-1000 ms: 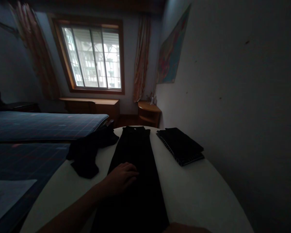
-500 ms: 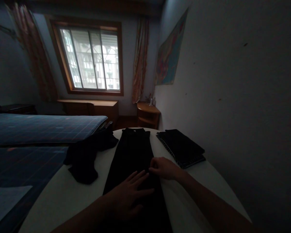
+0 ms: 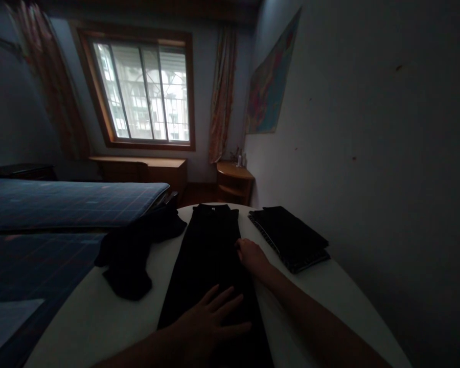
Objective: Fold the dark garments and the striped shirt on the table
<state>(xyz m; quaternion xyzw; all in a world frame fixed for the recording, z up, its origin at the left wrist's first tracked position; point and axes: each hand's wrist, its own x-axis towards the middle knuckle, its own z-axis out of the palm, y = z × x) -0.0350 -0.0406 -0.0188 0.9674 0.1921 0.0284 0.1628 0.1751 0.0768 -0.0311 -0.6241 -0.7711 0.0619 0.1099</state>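
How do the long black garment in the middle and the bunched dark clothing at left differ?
The long black garment lies flat and straight, while the bunched dark clothing is crumpled. The left hand is spread over the long black garment, the right hand at its edge; neither is at the bunched dark clothing. Both are dark and lie on the pale table.

head-worn camera | looks forward and down | table [image 3: 99, 317] close below | window [image 3: 149, 97] farther off ahead

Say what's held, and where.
Left hand holds nothing. Right hand is curled at the right edge of the long black cloth garment; grip unclear.
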